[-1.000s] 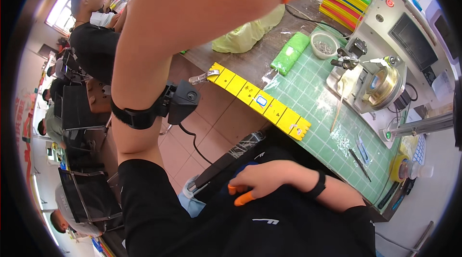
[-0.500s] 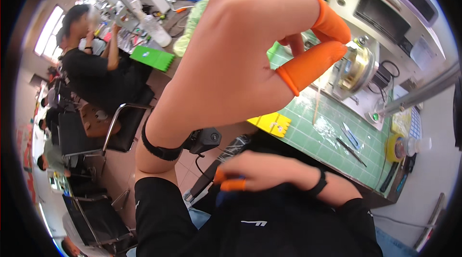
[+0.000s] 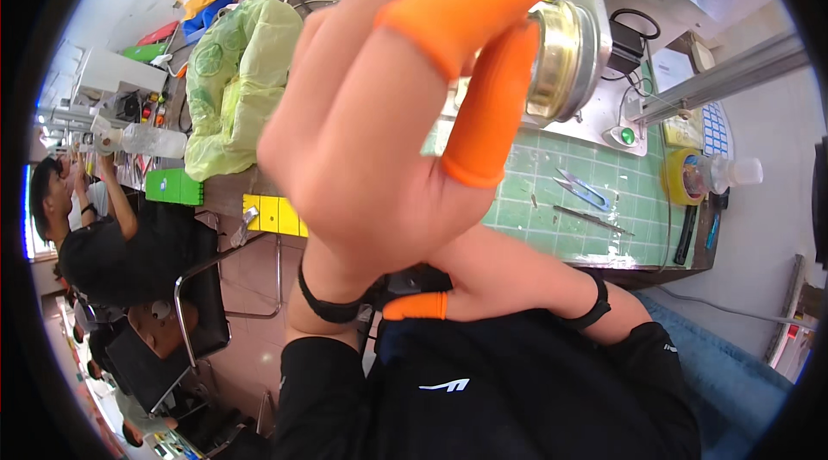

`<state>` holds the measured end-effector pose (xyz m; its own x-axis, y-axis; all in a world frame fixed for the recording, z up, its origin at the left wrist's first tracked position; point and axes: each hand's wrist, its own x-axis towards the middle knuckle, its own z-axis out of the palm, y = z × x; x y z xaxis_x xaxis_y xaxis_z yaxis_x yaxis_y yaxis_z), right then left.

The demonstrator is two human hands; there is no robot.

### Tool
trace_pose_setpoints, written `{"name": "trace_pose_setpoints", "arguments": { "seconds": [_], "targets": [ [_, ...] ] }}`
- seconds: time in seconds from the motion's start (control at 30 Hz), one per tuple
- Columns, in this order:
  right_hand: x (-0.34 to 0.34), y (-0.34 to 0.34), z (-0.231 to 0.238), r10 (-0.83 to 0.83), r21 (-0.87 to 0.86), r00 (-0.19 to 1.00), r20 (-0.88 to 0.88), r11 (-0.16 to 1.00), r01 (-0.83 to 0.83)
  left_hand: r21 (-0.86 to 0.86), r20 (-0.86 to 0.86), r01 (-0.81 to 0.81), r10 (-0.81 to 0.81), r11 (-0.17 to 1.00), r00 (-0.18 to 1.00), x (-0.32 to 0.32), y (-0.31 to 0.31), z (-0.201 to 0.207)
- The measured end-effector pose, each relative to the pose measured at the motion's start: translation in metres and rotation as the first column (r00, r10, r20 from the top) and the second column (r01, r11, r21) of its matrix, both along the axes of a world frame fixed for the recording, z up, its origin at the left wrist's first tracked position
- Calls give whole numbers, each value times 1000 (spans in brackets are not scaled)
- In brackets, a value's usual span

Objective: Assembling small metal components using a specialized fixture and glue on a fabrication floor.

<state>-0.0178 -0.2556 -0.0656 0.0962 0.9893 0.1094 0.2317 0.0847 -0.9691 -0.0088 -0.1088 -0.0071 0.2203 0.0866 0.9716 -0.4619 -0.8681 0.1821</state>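
Fingers (image 3: 487, 106) of the left hand (image 3: 366, 137) nearly meet, their hold unclear, while the right hand (image 3: 487, 279) hides its grip.

Snips (image 3: 590, 193) on mat (image 3: 528, 180), wheel (image 3: 565, 63) behind; tape roll (image 3: 674, 179) right, plastic bag (image 3: 259, 55) far left.

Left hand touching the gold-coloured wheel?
Cannot tell. In the head view, the left hand is in front of the left edge of the gold-coloured wheel, its orange finger covers hiding any contact or gap there.
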Motion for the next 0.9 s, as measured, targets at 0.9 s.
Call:
{"name": "trace_pose_setpoints", "arguments": {
  "seconds": [0.9],
  "targets": [
    [65, -35, -17, -439, -189, 863, 252, 852, 489, -812, -258, 457, -925, 364, 277, -58, 1, 11]
  ]
}}
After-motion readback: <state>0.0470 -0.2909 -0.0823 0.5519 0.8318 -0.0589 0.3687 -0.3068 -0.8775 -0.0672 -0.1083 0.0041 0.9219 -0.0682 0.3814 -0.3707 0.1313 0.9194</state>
